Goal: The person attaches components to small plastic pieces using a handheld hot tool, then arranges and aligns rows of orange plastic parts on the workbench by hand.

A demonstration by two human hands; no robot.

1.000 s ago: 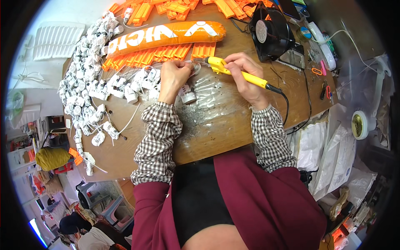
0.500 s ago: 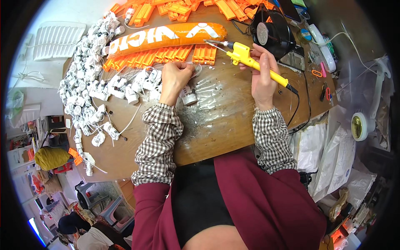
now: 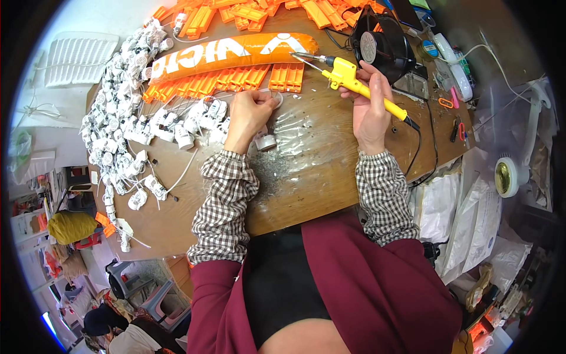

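In my right hand [image 3: 371, 115] is a yellow soldering gun [image 3: 342, 74], gripped by its handle, the black cord trailing down. Its metal tip and a thin wire guide point left, in front of an orange wrapped roll [image 3: 236, 52]. My left hand [image 3: 247, 115] is closed in a pinch on a thin white cable [image 3: 279, 100], whose end bends out past the fingertips. Below that hand, beside the wrist, a round white plastic part [image 3: 266, 141] rests on the table. Orange plastic holders [image 3: 221, 81] stand in a row just beyond the left hand.
A long heap of white wired parts [image 3: 115, 103] covers the table's left side. More orange holders [image 3: 247, 12] lie at the back. A black fan [image 3: 386, 50] stands far right, near small cutters [image 3: 461, 131]. Dark scraps [image 3: 274, 171] litter the table [image 3: 318, 183]. Another person [image 3: 112, 324] is at lower left.
My left fingers have shifted slightly to the right with the cable, which curls differently at its end. The soldering gun's tip has risen a little. Both grips are unchanged.
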